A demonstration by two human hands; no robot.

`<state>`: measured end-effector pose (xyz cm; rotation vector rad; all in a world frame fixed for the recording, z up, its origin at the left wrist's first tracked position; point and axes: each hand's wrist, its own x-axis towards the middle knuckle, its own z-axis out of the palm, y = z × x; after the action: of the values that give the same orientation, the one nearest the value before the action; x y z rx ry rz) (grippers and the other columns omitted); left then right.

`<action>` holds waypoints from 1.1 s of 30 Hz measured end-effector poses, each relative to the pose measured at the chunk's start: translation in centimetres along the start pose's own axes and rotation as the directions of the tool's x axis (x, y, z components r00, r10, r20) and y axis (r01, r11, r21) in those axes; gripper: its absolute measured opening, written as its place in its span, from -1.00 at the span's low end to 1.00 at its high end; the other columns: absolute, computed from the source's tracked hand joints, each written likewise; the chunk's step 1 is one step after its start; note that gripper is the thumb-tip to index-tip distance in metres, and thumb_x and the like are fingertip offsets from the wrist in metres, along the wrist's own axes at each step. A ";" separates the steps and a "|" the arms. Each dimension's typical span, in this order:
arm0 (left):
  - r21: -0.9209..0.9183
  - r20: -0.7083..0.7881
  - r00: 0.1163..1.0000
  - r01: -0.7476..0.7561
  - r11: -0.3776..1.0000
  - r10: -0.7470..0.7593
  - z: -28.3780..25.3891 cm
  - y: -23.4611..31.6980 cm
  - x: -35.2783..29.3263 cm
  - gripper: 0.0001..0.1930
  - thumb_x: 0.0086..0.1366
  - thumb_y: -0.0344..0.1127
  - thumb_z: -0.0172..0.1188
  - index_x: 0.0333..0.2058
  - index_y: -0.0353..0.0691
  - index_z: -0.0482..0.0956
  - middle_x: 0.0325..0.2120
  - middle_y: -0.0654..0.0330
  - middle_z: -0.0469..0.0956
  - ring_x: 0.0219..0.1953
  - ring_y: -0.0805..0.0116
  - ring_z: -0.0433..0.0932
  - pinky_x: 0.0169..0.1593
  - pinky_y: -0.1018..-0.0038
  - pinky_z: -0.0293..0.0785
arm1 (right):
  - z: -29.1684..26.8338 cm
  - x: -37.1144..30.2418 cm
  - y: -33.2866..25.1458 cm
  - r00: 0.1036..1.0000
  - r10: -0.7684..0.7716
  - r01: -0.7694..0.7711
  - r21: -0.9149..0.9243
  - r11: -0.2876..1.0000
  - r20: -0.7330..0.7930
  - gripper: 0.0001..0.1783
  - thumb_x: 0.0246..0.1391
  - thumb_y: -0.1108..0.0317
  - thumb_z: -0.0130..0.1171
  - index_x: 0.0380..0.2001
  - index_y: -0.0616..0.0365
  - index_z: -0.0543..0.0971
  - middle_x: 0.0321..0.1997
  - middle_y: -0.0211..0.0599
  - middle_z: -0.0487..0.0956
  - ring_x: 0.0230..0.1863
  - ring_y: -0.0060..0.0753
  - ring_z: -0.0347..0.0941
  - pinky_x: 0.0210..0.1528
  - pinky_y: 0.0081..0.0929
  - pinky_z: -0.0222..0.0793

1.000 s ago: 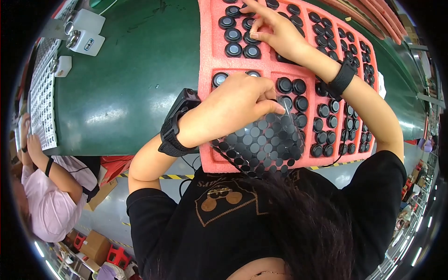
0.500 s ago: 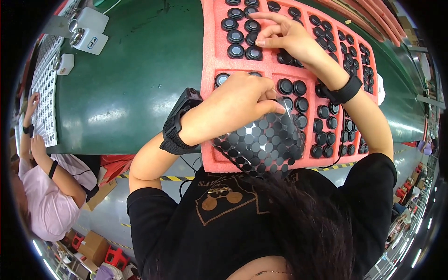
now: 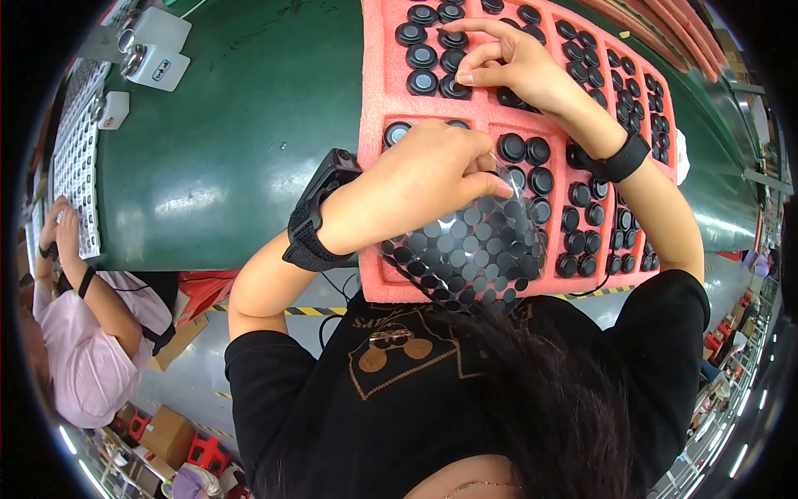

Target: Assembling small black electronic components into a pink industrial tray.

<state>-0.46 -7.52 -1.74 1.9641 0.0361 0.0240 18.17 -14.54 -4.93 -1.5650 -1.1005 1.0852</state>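
The right hand (image 3: 517, 70), narrow, hold unclear, has shifted along black parts (image 3: 421, 56) near the pink tray's left edge (image 3: 371, 83), apparently progressing. The left hand (image 3: 440, 166) holds the bag (image 3: 478, 249)

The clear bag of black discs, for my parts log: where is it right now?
In the head view, the clear bag is just right of centre, held by the left hand over the near side of the pink foam tray.

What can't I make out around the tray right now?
- Head view: far-left corner of the tray, cut off by the top edge.
- Head view: whatever lies beneath the left hand and disc-filled bag, covered by both.
- Head view: anything pinched in the right hand, too small.
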 end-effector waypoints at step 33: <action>-0.015 0.046 0.996 0.076 0.997 -0.075 -0.2 0.1 0.0 -0.74 0.00 -0.27 0.24 -0.59 -0.40 0.47 -0.67 0.00 0.50 -0.53 0.07 0.52 -0.42 0.33 0.41 | -4.6 5.2 1.6 0.997 0.053 -0.065 -0.261 0.963 -0.053 -0.82 -0.04 0.38 0.20 -0.35 0.23 0.59 -0.35 -0.42 0.57 -0.31 -0.64 0.43 -0.18 -0.69 0.30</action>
<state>-0.49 -7.39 -1.62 1.9440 0.0804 -0.0697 24.02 -10.66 -6.32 -1.8315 -1.2114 0.9672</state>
